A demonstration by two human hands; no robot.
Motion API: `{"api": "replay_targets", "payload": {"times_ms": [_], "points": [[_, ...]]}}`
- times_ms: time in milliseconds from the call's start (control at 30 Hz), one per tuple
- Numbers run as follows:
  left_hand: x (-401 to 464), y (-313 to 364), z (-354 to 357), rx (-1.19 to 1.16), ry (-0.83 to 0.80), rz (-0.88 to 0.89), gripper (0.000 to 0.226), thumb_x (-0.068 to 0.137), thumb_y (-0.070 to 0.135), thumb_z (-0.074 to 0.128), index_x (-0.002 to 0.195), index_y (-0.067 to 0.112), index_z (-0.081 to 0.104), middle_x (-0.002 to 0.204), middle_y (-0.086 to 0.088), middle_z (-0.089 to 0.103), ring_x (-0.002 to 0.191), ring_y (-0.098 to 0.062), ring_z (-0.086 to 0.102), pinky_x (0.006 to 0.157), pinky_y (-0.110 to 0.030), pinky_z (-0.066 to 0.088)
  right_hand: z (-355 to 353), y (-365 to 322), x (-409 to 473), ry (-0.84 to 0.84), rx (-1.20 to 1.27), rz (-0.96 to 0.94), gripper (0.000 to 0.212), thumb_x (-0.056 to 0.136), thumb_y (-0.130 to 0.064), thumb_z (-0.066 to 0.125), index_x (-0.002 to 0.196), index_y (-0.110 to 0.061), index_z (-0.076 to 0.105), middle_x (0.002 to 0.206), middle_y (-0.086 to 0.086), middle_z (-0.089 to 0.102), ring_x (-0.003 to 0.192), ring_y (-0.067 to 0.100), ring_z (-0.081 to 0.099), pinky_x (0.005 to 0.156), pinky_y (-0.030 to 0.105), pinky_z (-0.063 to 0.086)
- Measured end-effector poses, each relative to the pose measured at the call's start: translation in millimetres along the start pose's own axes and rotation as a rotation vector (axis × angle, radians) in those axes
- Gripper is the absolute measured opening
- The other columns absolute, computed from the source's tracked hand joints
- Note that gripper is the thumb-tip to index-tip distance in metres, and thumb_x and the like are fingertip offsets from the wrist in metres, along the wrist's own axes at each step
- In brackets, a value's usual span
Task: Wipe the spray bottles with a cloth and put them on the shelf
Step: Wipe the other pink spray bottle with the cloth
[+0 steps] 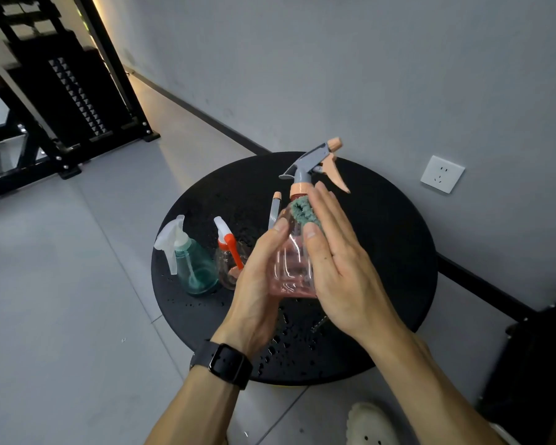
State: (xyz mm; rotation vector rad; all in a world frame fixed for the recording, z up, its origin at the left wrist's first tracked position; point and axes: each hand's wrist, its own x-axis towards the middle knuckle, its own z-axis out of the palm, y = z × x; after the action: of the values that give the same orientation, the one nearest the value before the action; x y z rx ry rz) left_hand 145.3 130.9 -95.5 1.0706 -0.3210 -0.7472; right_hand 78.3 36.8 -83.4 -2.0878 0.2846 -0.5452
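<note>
Three spray bottles are in play on the head camera, and one is up in the air getting its rub-down. The left hand [257, 271], watch [227, 364] on the wrist, curls round the pink bottle [291, 264] and holds it above the round black table [382, 252]. The right hand [337, 261] lies flat-fingered against the bottle's shoulder, pressing a green cloth [304, 213] onto the plastic just under the grey and peach trigger head [315, 162].

Waiting their turn, by the look of it: the teal bottle [195, 268] and the orange-trigger bottle [228, 258] stand side by side on the table's left part, close behind the left hand. A slim grey tube [275, 210] pokes up behind the pink bottle; what it belongs to, hard to say. Water beads dot the tabletop.

Progress call: early. One bottle mid-wipe, two apparently to go, none shelved. A dark rack [71, 101] stands well apart at top left.
</note>
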Motion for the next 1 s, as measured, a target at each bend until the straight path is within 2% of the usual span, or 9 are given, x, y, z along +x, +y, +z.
{"api": "replay_targets", "payload": {"times_ms": [133, 267, 533, 700, 767, 867, 933, 1000], "points": [[3, 1, -4, -0.120, 0.061, 0.001, 0.038, 0.099, 0.037, 0.049, 0.119, 0.011, 0.069, 0.097, -0.004, 0.070, 0.085, -0.017, 0.067, 0.073, -0.031, 0.055, 9, -4, -3, -0.020, -0.067, -0.046, 0.054, 0.101, -0.041, 0.020, 0.153, -0.030, 0.009, 0.156, -0.027, 0.000, 0.141, -0.015, -0.008, 0.112, 0.004, 0.001], [4, 1, -7, -0.148, 0.077, -0.005, 0.038, 0.100, 0.037, 0.046, 0.118, 0.010, 0.068, 0.095, -0.005, 0.066, 0.086, -0.018, 0.064, 0.075, -0.030, 0.055, 15, -4, -5, -0.024, -0.102, -0.070, 0.054, 0.101, -0.039, 0.021, 0.153, -0.028, 0.010, 0.156, -0.026, 0.000, 0.141, -0.013, -0.009, 0.113, 0.006, 0.002], [0, 0, -3, -0.081, 0.012, -0.011, 0.037, 0.099, 0.036, 0.049, 0.122, 0.014, 0.067, 0.105, -0.005, 0.071, 0.095, -0.016, 0.068, 0.075, -0.030, 0.056, 10, -2, -2, 0.003, -0.107, -0.074, 0.053, 0.102, -0.037, 0.023, 0.153, -0.027, 0.013, 0.157, -0.024, 0.005, 0.142, -0.012, -0.005, 0.114, 0.008, 0.003], [-2, -2, -5, -0.018, -0.043, -0.052, 0.035, 0.097, 0.037, 0.049, 0.112, 0.010, 0.066, 0.088, -0.003, 0.069, 0.078, -0.017, 0.068, 0.060, -0.031, 0.054, 5, -3, 4, 0.040, -0.114, -0.074, 0.052, 0.102, -0.037, 0.025, 0.152, -0.026, 0.019, 0.158, -0.022, 0.009, 0.142, -0.012, -0.001, 0.115, 0.009, 0.005], [-2, -3, -7, 0.003, -0.039, -0.068, 0.037, 0.096, 0.038, 0.050, 0.109, 0.006, 0.064, 0.086, -0.005, 0.066, 0.074, -0.018, 0.066, 0.058, -0.031, 0.053, 4, -3, 6, 0.028, -0.116, -0.066, 0.052, 0.101, -0.038, 0.025, 0.152, -0.027, 0.020, 0.159, -0.021, 0.010, 0.142, -0.013, -0.001, 0.113, 0.005, 0.005], [-2, -5, -9, 0.045, -0.034, -0.073, 0.046, 0.097, 0.043, 0.049, 0.115, 0.003, 0.063, 0.094, -0.009, 0.067, 0.084, -0.023, 0.066, 0.065, -0.036, 0.054, 2, -4, 6, 0.015, -0.132, -0.062, 0.053, 0.101, -0.041, 0.023, 0.152, -0.030, 0.018, 0.159, -0.022, 0.008, 0.141, -0.014, -0.004, 0.106, -0.002, 0.002], [-3, -4, -9, 0.076, -0.033, -0.055, 0.045, 0.097, 0.044, 0.049, 0.120, 0.008, 0.065, 0.102, -0.008, 0.070, 0.092, -0.023, 0.068, 0.071, -0.039, 0.055, 3, -4, 5, 0.015, -0.140, -0.069, 0.053, 0.101, -0.041, 0.023, 0.152, -0.029, 0.018, 0.159, -0.022, 0.008, 0.142, -0.013, -0.005, 0.106, -0.002, 0.002], [-4, -3, -7, 0.097, -0.035, -0.035, 0.040, 0.097, 0.043, 0.049, 0.117, 0.014, 0.069, 0.098, -0.004, 0.073, 0.088, -0.019, 0.070, 0.069, -0.037, 0.055, 5, -4, 4, 0.015, -0.140, -0.080, 0.051, 0.103, -0.038, 0.025, 0.153, -0.027, 0.018, 0.159, -0.022, 0.008, 0.142, -0.013, -0.005, 0.108, 0.000, 0.002]]}}
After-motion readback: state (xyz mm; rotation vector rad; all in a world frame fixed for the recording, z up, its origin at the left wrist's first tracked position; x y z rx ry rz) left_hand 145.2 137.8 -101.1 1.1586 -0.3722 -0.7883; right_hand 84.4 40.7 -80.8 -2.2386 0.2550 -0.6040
